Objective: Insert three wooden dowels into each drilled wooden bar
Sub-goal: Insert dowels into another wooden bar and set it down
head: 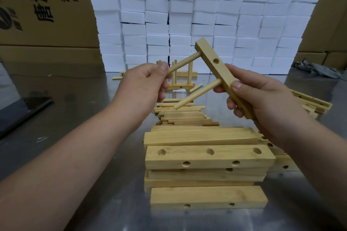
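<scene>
My right hand grips the lower end of a drilled wooden bar, held tilted in the air. Two dowels stick out of it to the left. The upper dowel sits in the bar's top hole, and my left hand pinches its free end. The lower dowel sits in the hole near my right thumb. The middle hole holds nothing. Loose dowels lie in a heap below my hands. A stack of drilled bars lies nearest to me.
An assembled bar with upright dowels stands farther back on the metal table. More drilled bars lie at right. A wall of white foam blocks and cardboard boxes stand behind. A dark phone lies at left.
</scene>
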Available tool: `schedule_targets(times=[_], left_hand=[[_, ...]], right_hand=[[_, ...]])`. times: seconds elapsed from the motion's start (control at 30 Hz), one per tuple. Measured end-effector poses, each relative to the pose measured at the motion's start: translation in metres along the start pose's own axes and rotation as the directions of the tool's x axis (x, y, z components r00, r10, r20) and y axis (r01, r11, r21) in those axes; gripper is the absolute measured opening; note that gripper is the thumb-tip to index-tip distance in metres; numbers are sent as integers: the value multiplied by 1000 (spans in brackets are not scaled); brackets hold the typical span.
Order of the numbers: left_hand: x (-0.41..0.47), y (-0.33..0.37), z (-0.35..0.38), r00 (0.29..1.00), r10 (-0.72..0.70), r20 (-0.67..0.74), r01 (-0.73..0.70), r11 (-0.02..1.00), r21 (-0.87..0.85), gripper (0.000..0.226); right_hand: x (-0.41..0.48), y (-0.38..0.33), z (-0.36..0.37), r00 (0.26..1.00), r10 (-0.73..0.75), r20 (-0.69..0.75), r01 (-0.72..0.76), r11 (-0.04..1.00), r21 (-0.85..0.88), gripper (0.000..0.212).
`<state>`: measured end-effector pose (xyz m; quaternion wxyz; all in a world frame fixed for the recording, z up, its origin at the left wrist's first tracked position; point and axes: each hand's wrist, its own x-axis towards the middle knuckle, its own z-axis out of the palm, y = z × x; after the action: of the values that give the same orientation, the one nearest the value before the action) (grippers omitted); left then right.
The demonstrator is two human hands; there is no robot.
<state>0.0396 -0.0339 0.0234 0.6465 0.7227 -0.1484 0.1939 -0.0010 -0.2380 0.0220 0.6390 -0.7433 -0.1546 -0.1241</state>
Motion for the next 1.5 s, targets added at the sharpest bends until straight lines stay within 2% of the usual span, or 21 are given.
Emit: schedule_targets(times=[0.1, 0.23, 0.33, 0.5, 0.63, 0.8, 0.93, 1.03, 1.13, 1.23, 1.3, 1.37, 1.5], left_hand=[[1, 1, 3, 998, -26, -64, 19, 994, -111, 24], [3, 3, 2, 991, -130, 1, 125, 949, -288, 12], [4, 3, 1, 989, -147, 35, 149, 910, -387, 10], [4, 2, 1, 992, -120, 33, 124, 919, -373, 8], [10, -1, -3, 973, -221, -63, 162, 853, -495, 20], [14, -6, -7, 966, -179, -188, 69, 876, -478, 12], [21, -5, -15, 910, -306, -280, 87, 801, -592, 9], [26, -6, -24, 876, -387, -289, 118, 752, -649, 12], [27, -10, -24, 866, -439, -239, 234, 779, -582, 17], [25, -10, -17, 922, -368, -118, 287, 857, -428, 19], [19, -5, -11, 966, -258, 12, 244, 895, -373, 32], [13, -1, -7, 986, -142, 87, 161, 945, -286, 33], [3, 7, -6, 1000, 21, 14, -20, 997, -70, 19]], right_hand=[[0, 2, 4, 997, -32, -65, 31, 999, -18, 36], [0, 5, 8, 992, -57, -116, 53, 998, -36, 38], [1, 4, 7, 989, -65, -134, 60, 997, -42, 38], [-2, 4, 9, 989, -67, -128, 63, 997, -36, 38], [-1, 3, 10, 988, -75, -136, 72, 997, -30, 38], [0, 0, 8, 981, -70, -183, 72, 997, 6, 36], [0, -1, 8, 980, -55, -190, 59, 998, 19, 37], [-1, -2, 9, 980, -47, -191, 53, 998, 30, 36], [-2, -3, 10, 983, -42, -179, 47, 999, 27, 36], [-3, -4, 9, 986, -40, -159, 43, 999, 10, 36], [-4, -5, 9, 987, -38, -153, 37, 999, -8, 36], [-4, -5, 9, 989, -32, -142, 28, 999, -24, 37], [-6, -6, 8, 995, -33, -93, 27, 998, -63, 37]])
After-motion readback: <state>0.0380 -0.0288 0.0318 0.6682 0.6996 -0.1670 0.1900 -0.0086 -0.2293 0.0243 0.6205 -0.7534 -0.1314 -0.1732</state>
